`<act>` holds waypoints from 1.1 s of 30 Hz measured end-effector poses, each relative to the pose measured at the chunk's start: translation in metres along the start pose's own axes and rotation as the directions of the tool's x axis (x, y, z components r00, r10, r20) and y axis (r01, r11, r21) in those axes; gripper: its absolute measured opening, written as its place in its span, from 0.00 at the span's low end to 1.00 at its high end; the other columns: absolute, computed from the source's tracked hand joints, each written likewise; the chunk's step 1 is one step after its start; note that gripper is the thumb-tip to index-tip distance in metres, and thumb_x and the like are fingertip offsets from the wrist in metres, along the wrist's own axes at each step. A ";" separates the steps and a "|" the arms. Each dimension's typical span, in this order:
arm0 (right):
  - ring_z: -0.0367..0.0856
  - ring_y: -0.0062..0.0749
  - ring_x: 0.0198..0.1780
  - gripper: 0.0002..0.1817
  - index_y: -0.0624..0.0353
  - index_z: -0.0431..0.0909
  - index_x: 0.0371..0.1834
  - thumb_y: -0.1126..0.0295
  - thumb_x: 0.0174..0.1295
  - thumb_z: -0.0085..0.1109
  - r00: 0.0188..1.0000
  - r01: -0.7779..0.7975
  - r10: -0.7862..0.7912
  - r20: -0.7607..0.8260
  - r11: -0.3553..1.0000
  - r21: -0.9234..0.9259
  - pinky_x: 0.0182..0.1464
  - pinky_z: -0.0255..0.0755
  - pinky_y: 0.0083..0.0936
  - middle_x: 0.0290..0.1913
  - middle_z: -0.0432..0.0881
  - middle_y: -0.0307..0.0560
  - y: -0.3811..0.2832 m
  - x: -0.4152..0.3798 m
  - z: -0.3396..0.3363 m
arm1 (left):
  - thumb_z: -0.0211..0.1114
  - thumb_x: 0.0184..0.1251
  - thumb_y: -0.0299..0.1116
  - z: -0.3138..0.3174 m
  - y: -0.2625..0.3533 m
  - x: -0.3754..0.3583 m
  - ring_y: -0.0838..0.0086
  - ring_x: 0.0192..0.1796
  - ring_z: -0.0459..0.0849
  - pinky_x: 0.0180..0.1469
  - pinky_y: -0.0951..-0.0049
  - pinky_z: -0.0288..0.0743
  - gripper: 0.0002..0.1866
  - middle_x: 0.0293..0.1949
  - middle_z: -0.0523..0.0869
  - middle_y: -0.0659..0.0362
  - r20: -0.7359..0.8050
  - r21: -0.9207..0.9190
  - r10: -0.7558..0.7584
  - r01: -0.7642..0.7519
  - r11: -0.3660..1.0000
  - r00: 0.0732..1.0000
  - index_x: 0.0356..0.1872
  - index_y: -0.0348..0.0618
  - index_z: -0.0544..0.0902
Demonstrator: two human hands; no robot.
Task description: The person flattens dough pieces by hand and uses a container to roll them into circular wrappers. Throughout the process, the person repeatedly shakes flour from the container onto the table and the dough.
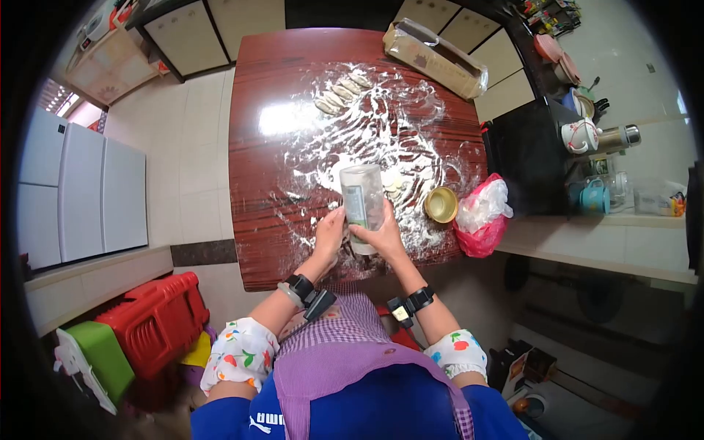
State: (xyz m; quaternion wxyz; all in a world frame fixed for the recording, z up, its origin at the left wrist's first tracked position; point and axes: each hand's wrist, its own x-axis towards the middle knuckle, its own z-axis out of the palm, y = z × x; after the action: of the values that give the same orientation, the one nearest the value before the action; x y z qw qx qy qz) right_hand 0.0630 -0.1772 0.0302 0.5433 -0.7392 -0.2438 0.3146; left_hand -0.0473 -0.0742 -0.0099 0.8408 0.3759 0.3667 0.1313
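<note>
A clear plastic jar (363, 185) with a label on its side is held above the floury part of the table. My right hand (383, 236) wraps round its lower right side, thumb across the front. On the other side my left hand (331, 233) presses its fingers against the jar's lower left; some fingertips are hidden. White flour (396, 147) is spread over the dark red table (268, 176). Beyond the jar lie several pale, flour-dusted dough pieces (342, 94) in a row. A gold-coloured bowl (441, 204) sits to the right of my hands.
A pink plastic bag (480, 238) with a clear bag on it sits at the table's right edge. A long cardboard box (434, 59) lies at the back right corner. Red plastic chairs (158, 323) stand at lower left. A counter (572, 235) with cups is at right.
</note>
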 end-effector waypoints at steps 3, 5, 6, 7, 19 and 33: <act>0.78 0.42 0.61 0.54 0.66 0.58 0.72 0.61 0.43 0.82 0.999 0.016 -0.016 -0.028 1.000 -0.022 0.62 0.72 0.35 0.60 0.76 0.58 0.010 -0.002 0.000 | 0.55 0.79 0.34 0.009 0.002 -0.005 0.85 0.37 0.80 0.39 0.82 0.73 0.14 0.40 0.85 0.64 -0.121 0.154 0.132 -0.113 0.982 0.984 0.54 0.35 0.80; 0.77 0.45 0.62 0.55 0.67 0.57 0.72 0.60 0.43 0.82 0.996 0.037 -0.052 -0.077 0.983 -0.178 0.62 0.71 0.37 0.61 0.75 0.60 0.005 -0.006 0.001 | 0.58 0.75 0.28 0.013 0.013 -0.012 0.84 0.40 0.81 0.42 0.81 0.75 0.14 0.42 0.86 0.62 -0.135 0.248 0.166 -0.129 0.960 0.977 0.56 0.31 0.80; 0.77 0.45 0.62 0.55 0.67 0.57 0.72 0.60 0.43 0.82 0.996 0.033 -0.047 -0.074 0.984 -0.177 0.62 0.71 0.37 0.61 0.75 0.60 0.004 -0.008 0.001 | 0.58 0.75 0.28 0.010 0.011 -0.012 0.84 0.40 0.81 0.42 0.81 0.75 0.14 0.42 0.86 0.62 -0.140 0.248 0.163 -0.125 0.961 0.977 0.56 0.31 0.80; 0.76 0.46 0.62 0.56 0.68 0.56 0.72 0.59 0.42 0.82 0.994 0.030 -0.052 -0.093 0.975 -0.219 0.63 0.71 0.38 0.62 0.74 0.61 0.004 -0.010 0.001 | 0.57 0.75 0.27 0.007 0.009 -0.010 0.83 0.41 0.82 0.44 0.81 0.76 0.14 0.43 0.86 0.61 -0.103 0.247 0.165 -0.136 0.959 0.981 0.55 0.30 0.80; 0.79 0.31 0.58 0.51 0.66 0.60 0.70 0.58 0.46 0.81 0.996 -0.050 0.047 0.078 0.998 0.037 0.60 0.73 0.32 0.57 0.79 0.51 -0.005 -0.010 -0.008 | 0.57 0.76 0.29 0.000 0.022 -0.012 0.80 0.42 0.85 0.44 0.80 0.78 0.13 0.43 0.87 0.60 -0.093 -0.033 -0.016 0.013 0.999 0.996 0.54 0.32 0.80; 0.79 0.28 0.57 0.34 0.63 0.66 0.68 0.67 0.60 0.70 0.898 -0.437 0.354 0.260 0.776 0.455 0.61 0.72 0.29 0.58 0.79 0.46 -0.017 -0.023 -0.040 | 0.64 0.69 0.26 -0.024 0.013 0.005 0.70 0.50 0.85 0.49 0.69 0.82 0.11 0.49 0.87 0.54 -0.075 0.490 0.341 -0.263 0.831 0.937 0.51 0.39 0.84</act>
State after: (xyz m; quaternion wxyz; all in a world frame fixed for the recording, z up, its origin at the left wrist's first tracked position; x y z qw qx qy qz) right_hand 0.0760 -0.2144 0.0592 0.6166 -0.5788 -0.0350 0.5326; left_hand -0.0608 -0.0499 -0.0138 0.6602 0.6108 0.3891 0.1991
